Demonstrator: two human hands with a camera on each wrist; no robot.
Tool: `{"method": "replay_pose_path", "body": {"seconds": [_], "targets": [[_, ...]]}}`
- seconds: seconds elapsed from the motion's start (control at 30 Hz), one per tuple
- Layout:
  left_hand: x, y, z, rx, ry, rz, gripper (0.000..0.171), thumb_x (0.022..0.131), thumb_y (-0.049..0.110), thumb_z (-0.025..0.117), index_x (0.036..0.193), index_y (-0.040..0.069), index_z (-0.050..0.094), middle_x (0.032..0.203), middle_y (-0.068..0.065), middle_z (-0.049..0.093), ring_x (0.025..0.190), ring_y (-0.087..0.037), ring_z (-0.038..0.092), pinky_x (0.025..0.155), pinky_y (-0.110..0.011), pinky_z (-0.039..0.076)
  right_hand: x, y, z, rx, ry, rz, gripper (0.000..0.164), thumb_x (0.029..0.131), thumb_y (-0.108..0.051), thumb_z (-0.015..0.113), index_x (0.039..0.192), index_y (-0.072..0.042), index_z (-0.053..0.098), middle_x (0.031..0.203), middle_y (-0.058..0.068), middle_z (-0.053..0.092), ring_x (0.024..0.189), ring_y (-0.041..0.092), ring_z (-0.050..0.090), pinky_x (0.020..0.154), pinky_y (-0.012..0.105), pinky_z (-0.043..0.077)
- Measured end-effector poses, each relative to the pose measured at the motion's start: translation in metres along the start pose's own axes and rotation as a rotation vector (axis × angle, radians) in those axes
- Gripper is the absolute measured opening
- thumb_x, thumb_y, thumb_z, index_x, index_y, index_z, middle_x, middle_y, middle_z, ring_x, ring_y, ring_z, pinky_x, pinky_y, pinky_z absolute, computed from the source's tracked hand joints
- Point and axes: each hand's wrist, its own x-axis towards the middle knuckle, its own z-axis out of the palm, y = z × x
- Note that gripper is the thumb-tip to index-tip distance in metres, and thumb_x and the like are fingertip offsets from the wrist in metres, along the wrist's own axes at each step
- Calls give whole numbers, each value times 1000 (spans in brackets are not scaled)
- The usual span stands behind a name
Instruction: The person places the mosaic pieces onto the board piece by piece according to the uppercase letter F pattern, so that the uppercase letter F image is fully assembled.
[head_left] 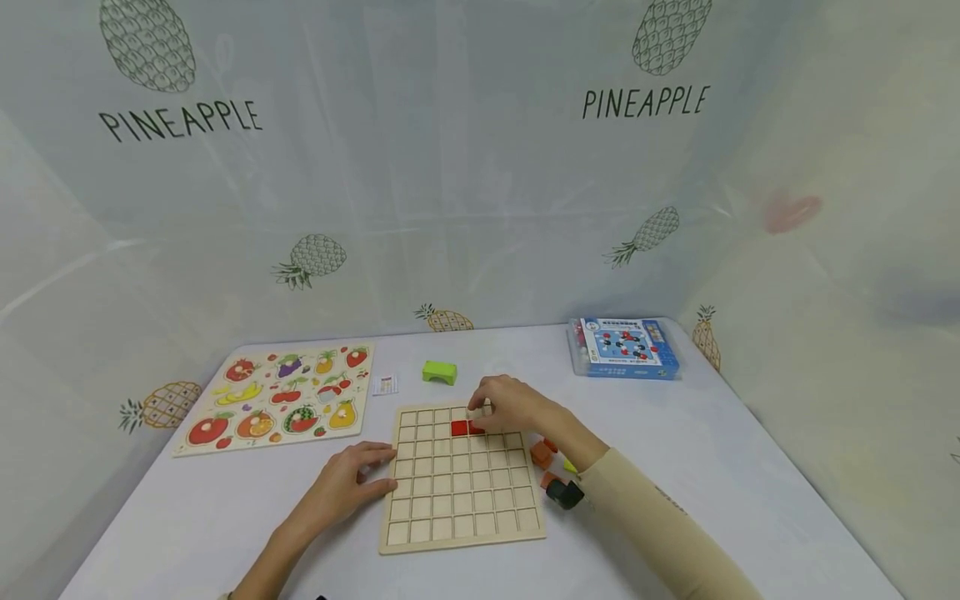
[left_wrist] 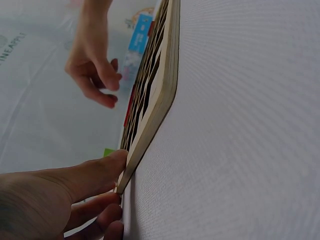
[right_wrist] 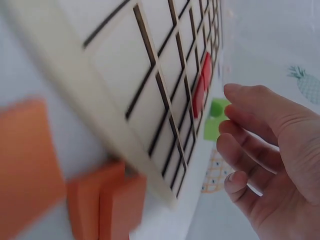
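Note:
A wooden grid board [head_left: 465, 546] lies in the middle of the table. Two red square pieces [head_left: 459, 428] sit side by side in its cells near the far edge. My left hand [head_left: 347, 483] rests at the board's left edge, thumb and fingers touching the rim. Above the far part of the board is my right hand [head_left: 510, 406], its fingers loosely bent. In the right wrist view nothing shows between the right fingers, and the red pieces [right_wrist: 198, 97] lie a little apart from them. Beside the board's right edge lie several orange pieces [head_left: 542, 455], partly hidden by the right forearm.
Behind the board stands a green arch block [head_left: 439, 372], with a small white card [head_left: 385, 385] to its left. A fruit picture board [head_left: 300, 440] lies at the left. At the back right is a blue box [head_left: 637, 371]. A yellow-green piece [head_left: 570, 467] shows beside the right sleeve.

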Motion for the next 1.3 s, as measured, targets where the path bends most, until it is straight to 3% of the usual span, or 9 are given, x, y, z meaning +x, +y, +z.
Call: {"method": "replay_pose_path", "body": {"seconds": [0.47, 0.9, 1.3], "targets": [[1, 0, -1, 7, 2, -9, 45, 79, 28, 81, 119, 10, 70, 127, -6, 67, 106, -21, 64, 73, -21, 50, -56, 28, -26, -1, 52, 41, 25, 88, -23, 73, 110, -11, 73, 103, 1, 70, 73, 7, 54, 65, 21, 48], [-1, 0, -1, 1, 15, 7, 45, 78, 27, 82, 119, 9, 71, 125, -7, 68, 106, -23, 65, 73, -20, 50, -96, 51, -23, 2, 51, 143, 26, 84, -28, 78, 107, -14, 75, 101, -1, 70, 70, 7, 52, 62, 20, 46], [0, 1, -1, 8, 14, 19, 46, 80, 30, 81, 119, 9, 70, 125, -7, 68, 104, -23, 65, 73, -21, 50, -112, 64, -14, -26, 56, 140, 24, 82, -30, 79, 102, -17, 75, 96, -4, 67, 69, 6, 50, 61, 20, 43]]}}
